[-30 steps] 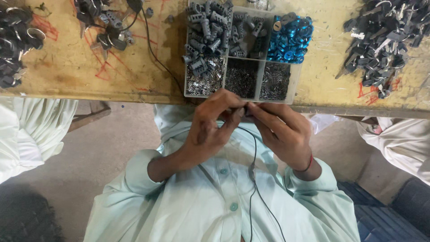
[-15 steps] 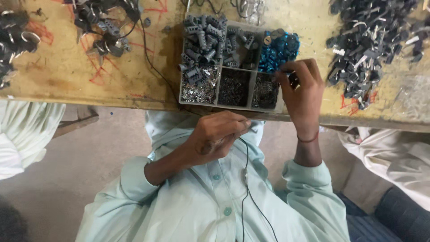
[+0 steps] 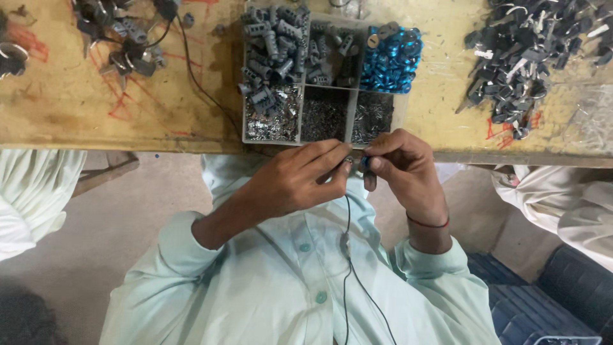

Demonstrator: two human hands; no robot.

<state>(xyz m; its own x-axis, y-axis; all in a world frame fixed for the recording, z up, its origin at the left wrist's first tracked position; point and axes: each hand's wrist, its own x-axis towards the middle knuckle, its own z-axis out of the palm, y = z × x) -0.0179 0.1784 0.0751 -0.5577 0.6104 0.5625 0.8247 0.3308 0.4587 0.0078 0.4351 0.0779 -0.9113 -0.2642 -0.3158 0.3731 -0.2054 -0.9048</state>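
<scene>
Your two hands meet just off the near edge of the wooden bench [image 3: 96, 108], fingertips pinched together over a thin black cable [image 3: 348, 255] that hangs down your pale green shirt [image 3: 281, 281]. Your left hand [image 3: 294, 182] clamps the cable's end; your right hand [image 3: 405, 169] pinches a small blue piece [image 3: 364, 163] against it — the join itself is too small to make out. Nothing lies beneath the hands but your lap, so a slipped pinch could drop the piece out of sight. The compartment tray [image 3: 348, 131] sits at the bench's near edge — a nudge from your knuckles could likely tip its grey plugs [image 3: 268, 51] and blue rings [image 3: 391, 61].
</scene>
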